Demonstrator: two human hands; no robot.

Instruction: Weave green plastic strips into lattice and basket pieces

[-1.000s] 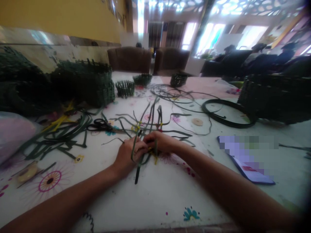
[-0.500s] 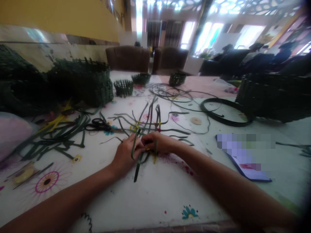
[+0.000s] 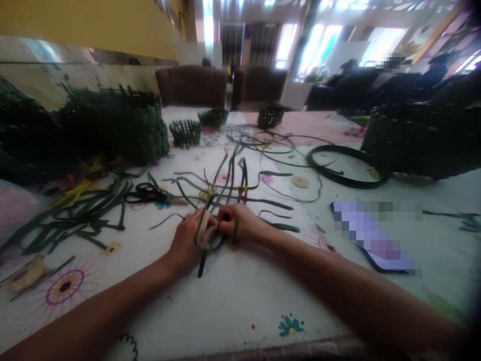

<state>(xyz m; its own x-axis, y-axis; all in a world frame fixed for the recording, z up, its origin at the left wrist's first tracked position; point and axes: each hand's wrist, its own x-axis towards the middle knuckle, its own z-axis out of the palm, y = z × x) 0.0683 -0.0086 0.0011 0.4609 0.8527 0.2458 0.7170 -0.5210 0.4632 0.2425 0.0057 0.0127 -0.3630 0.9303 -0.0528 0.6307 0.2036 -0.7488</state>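
Dark green flat strips (image 3: 255, 201) lie crossed in an open lattice on the table, with small yellow ties (image 3: 208, 194) and a red tie (image 3: 244, 198) at some crossings. At the lattice's near edge my left hand (image 3: 191, 231) is closed round the green strips, and one strip loops over its fingers and hangs toward me. My right hand (image 3: 238, 221) pinches close beside it, fingertips meeting the left ones at a small yellow tie (image 3: 217, 224). The fingers partly hide the crossing there. Black-handled scissors (image 3: 148, 194) rest left of the lattice, their blades pointing toward it.
Loose green strips (image 3: 80, 213) are heaped at left. Large dark woven baskets (image 3: 116, 125) stand at far left, another big basket (image 3: 424, 143) at right. Small baskets (image 3: 185, 133) and a coiled strip (image 3: 347, 183) sit farther back. A phone (image 3: 370, 238) lies at right on the flowered tablecloth (image 3: 225, 311).
The view has shifted slightly, so most things appear a little left and higher. Both hands stay together at the lattice's near edge, the fingertips having moved slightly on the yellow tie.
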